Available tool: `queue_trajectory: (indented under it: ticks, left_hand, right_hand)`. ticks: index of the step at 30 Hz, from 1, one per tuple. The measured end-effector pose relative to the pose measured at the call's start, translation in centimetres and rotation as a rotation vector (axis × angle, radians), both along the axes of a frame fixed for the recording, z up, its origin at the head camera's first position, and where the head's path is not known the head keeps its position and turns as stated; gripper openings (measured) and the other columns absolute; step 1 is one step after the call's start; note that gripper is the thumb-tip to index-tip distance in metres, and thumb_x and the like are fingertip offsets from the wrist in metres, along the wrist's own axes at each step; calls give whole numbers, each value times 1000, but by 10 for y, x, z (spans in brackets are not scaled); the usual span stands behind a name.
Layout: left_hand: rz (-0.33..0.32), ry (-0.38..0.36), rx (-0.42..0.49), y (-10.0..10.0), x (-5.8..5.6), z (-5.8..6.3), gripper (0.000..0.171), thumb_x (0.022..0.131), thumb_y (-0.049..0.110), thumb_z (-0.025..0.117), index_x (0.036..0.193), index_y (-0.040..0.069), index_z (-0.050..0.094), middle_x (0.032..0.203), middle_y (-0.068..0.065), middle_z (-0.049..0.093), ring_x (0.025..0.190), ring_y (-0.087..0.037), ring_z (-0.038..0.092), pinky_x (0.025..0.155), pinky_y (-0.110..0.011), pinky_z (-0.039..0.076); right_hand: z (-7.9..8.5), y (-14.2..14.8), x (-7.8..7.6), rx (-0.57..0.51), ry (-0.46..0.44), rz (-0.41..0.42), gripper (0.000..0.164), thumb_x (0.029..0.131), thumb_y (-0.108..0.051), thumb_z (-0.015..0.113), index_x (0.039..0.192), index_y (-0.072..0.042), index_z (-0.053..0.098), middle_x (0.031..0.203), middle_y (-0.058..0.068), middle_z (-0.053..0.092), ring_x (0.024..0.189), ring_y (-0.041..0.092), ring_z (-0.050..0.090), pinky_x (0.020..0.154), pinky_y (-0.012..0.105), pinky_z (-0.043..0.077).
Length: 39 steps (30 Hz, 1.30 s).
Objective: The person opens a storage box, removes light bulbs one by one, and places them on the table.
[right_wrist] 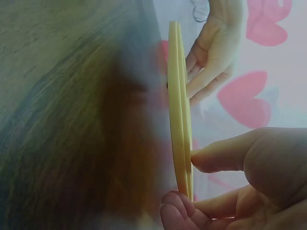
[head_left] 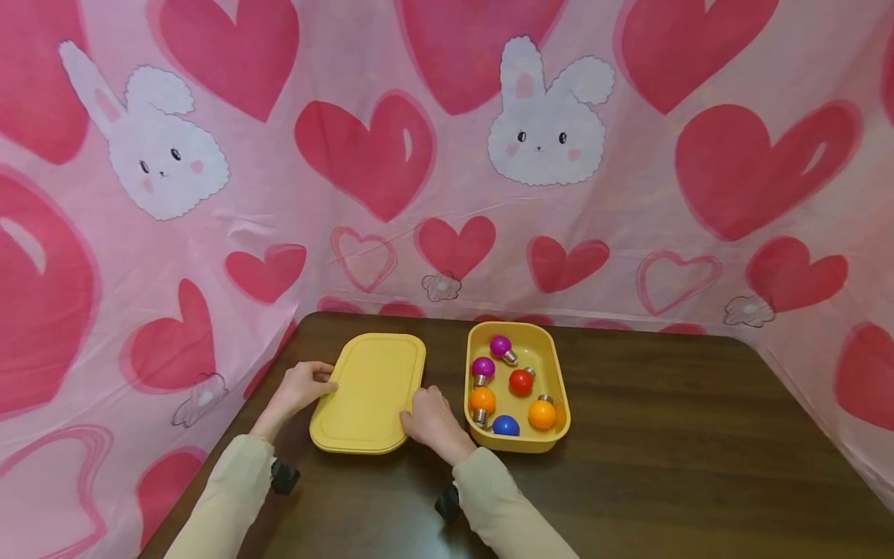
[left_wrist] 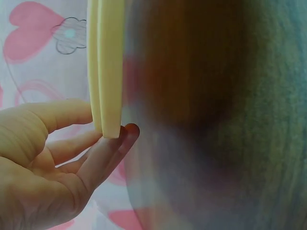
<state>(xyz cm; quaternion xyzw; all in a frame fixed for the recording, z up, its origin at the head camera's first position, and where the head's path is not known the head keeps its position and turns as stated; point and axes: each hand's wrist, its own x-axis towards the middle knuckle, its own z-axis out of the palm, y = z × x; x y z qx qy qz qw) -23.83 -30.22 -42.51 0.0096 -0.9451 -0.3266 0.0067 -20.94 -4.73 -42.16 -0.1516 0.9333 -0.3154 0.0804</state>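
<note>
A flat yellow lid (head_left: pixel 368 388) with rounded corners is held between both hands over the left part of the table. My left hand (head_left: pixel 299 394) grips its left edge, thumb on top and fingers beneath. At the right edge, my right hand (head_left: pixel 434 419) pinches it the same way. Seen from the side, the lid (left_wrist: pixel 110 72) shows a stepped rim and a gap to the table in the left wrist view. Just right of my right hand stands a yellow box (head_left: pixel 517 445), open at the top, with several coloured light bulbs inside.
In the box lie purple bulbs (head_left: pixel 500 346), a red bulb (head_left: pixel 521 381), orange bulbs (head_left: pixel 542 414) and a blue bulb (head_left: pixel 505 425). The dark wooden table (head_left: pixel 663 435) extends to the right. A pink heart-print cloth (head_left: pixel 628 210) hangs behind and along both sides.
</note>
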Motion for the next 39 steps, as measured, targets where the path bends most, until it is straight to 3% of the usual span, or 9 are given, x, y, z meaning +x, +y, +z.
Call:
queue_trajectory:
  ticks: [6, 13, 20, 28, 33, 36, 39]
  left_hand:
    - [13, -26, -7, -1, -6, -9, 39, 84, 13, 72, 114, -12, 66, 99, -23, 73, 89, -27, 68, 76, -35, 61]
    - [9, -19, 15, -6, -8, -14, 39, 81, 16, 75, 109, -11, 68, 93, -20, 74, 82, -22, 67, 73, -31, 60]
    - [28, -14, -6, -4, -14, -15, 37, 83, 13, 74, 109, -11, 69, 96, -22, 73, 87, -28, 68, 79, -38, 60]
    - [43, -6, -63, 1, -17, -18, 36, 81, 10, 74, 108, -14, 68, 97, -25, 73, 89, -32, 69, 80, -43, 60]
    - [53, -1, -85, 3, -18, -18, 34, 81, 9, 72, 107, -14, 68, 97, -26, 72, 88, -33, 68, 79, -43, 60]
    - [53, 14, -113, 5, -18, -17, 28, 80, 9, 72, 100, -11, 70, 88, -20, 72, 81, -29, 65, 71, -37, 58]
    - [57, 34, -142, 6, -16, -18, 13, 79, 7, 72, 82, -5, 70, 68, -8, 62, 68, -21, 55, 59, -28, 46]
  right_hand:
    - [-6, -1, -8, 35, -78, 7, 28, 91, -16, 63, 70, 1, 58, 88, 16, 51, 72, 27, 48, 61, 31, 42]
    - [-9, -6, -13, 52, -140, -10, 24, 92, -16, 64, 76, 1, 58, 93, 17, 52, 71, 27, 49, 60, 30, 44]
    - [-10, -11, -18, 83, -129, -9, 26, 90, -16, 63, 71, 0, 56, 93, 17, 53, 73, 26, 48, 58, 29, 41]
    - [-14, -16, -22, 145, -130, -25, 20, 91, -12, 64, 93, 8, 63, 100, 19, 55, 79, 28, 51, 74, 37, 53]
    - [-17, -18, -22, 176, -90, -23, 20, 90, -10, 64, 94, 9, 63, 101, 21, 57, 81, 30, 54, 80, 41, 56]
    - [-19, -20, -21, 185, -63, -19, 17, 88, -8, 64, 92, 9, 64, 99, 21, 56, 79, 31, 54, 80, 41, 55]
    - [-22, -22, -19, 189, -36, -3, 14, 87, -5, 64, 88, 8, 64, 96, 20, 55, 78, 31, 53, 79, 41, 54]
